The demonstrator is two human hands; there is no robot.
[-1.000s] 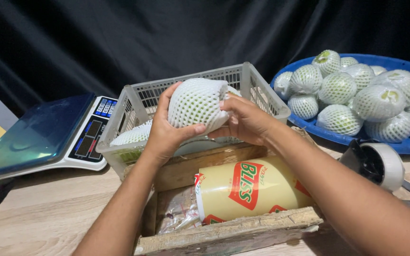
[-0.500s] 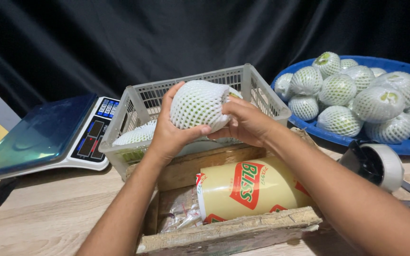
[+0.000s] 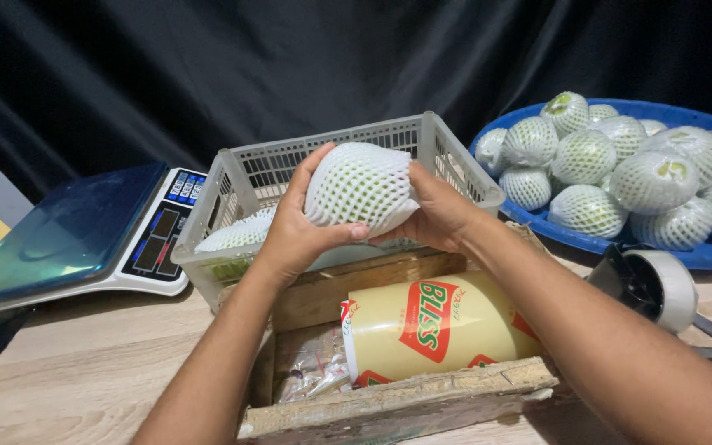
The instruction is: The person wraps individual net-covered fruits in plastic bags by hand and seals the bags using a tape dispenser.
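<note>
Together, the left hand [image 3: 294, 235] and right hand [image 3: 438, 214] are gripping one net-wrapped green fruit [image 3: 360, 188] above the grey crate's [image 3: 447, 152] front rim. One similar fruit [image 3: 236, 235] is lying inside, possibly more behind. Roughly eleven are filling the blue tray [image 3: 702, 255] at the worktop's right edge. One scale [image 3: 67, 239] is sitting left.
</note>
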